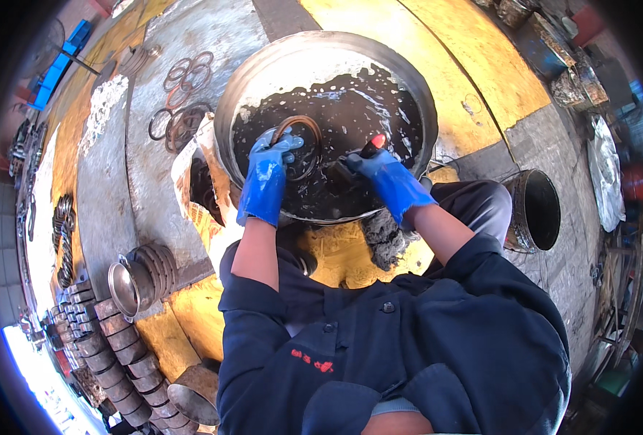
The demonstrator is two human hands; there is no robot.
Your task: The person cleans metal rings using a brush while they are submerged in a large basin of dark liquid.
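A wide round metal basin stands in front of me, holding dark liquid with pale foam along its far side. My left hand, in a blue rubber glove, is closed on a brownish ring held above the liquid. The ring's lower part looks dark and wet. Over the basin's near right part, my right hand, also gloved in blue, grips a dark tool with a red-tipped handle. The tool's working end is dark and blurred against the liquid, so its kind is unclear.
Several loose rings lie on the floor left of the basin. A dark bucket rests at my right. Stacked metal cylinders and flanged round parts stand at lower left. A dark rag lies below the basin's near rim.
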